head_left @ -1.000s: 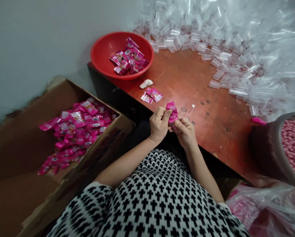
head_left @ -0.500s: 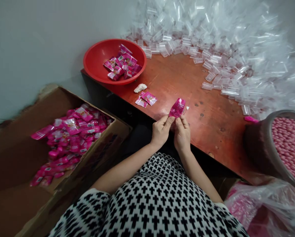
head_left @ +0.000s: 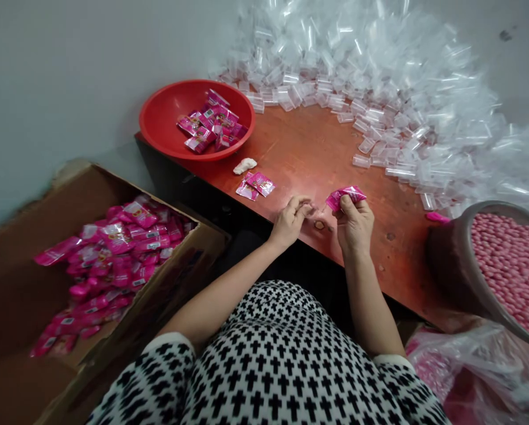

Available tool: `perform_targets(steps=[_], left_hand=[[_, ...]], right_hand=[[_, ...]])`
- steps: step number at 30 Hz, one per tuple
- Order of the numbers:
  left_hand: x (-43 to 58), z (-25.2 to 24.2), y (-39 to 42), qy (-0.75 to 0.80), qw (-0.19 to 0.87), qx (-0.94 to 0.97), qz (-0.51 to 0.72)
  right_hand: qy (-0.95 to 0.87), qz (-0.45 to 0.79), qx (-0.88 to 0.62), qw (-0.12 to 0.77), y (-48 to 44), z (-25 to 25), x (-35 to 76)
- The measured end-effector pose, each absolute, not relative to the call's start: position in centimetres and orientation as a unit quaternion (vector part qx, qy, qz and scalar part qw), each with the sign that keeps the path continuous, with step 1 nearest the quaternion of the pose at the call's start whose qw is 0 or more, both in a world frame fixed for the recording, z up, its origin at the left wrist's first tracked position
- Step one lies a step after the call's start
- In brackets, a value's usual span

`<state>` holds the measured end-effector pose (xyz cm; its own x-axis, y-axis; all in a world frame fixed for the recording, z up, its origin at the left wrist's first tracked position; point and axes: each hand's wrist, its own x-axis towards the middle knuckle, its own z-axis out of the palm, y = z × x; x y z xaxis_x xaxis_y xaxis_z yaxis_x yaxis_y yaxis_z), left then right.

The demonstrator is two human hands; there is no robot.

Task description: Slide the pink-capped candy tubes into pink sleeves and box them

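Between the thumb and fingers of my right hand [head_left: 356, 227] is a shiny pink packet [head_left: 344, 196], held just above the wooden table. My left hand [head_left: 292, 223] is apart from it, over the table's front edge. Its fingers are loosely bent and spread a little, with nothing seen in them. Two flat pink sachets [head_left: 259, 184] overlap on the table to the left of my left hand. A lumpy white piece [head_left: 245, 166] lies just behind them.
A red bowl [head_left: 158, 127] with pink sachets stands at the table's back left. Clear plastic cups [head_left: 357, 112] are heaped behind. On the right is a bucket [head_left: 445, 248] of pink balls. Left and lower is a cardboard box [head_left: 202, 236] with filled pink packets.
Both hands were on the pink packet. My left hand has let go, while my right hand has carried the packet to the right and tilted it sideways.
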<state>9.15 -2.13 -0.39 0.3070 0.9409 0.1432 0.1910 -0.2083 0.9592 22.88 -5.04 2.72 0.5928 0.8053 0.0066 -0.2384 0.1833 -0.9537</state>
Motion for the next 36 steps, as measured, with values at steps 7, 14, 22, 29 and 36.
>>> perform_targets(steps=[7, 14, 22, 29, 36], left_hand=[[9.7, -1.7, -0.4, 0.418, 0.432, 0.704, 0.379], [9.3, -2.8, -0.8, 0.369, 0.406, 0.741, 0.388], [9.0, -2.7, -0.3, 0.361, 0.409, 0.747, 0.380], [8.2, -0.3, -2.8, 0.407, 0.338, 0.682, 0.505], [9.8, 1.6, -5.6, 0.373, 0.572, 0.557, 0.472]], right_hand=[[-0.251, 0.350, -0.531, 0.729, -6.1, 2.3, 23.7], [-0.240, 0.367, -0.539, 0.719, -6.4, 2.0, 23.0], [-0.225, 0.373, -0.534, 0.725, -6.7, 1.8, 22.9], [-0.217, 0.385, -0.529, 0.725, -7.2, 2.5, 22.2], [-0.227, 0.404, -0.520, 0.717, -8.6, 3.3, 20.4]])
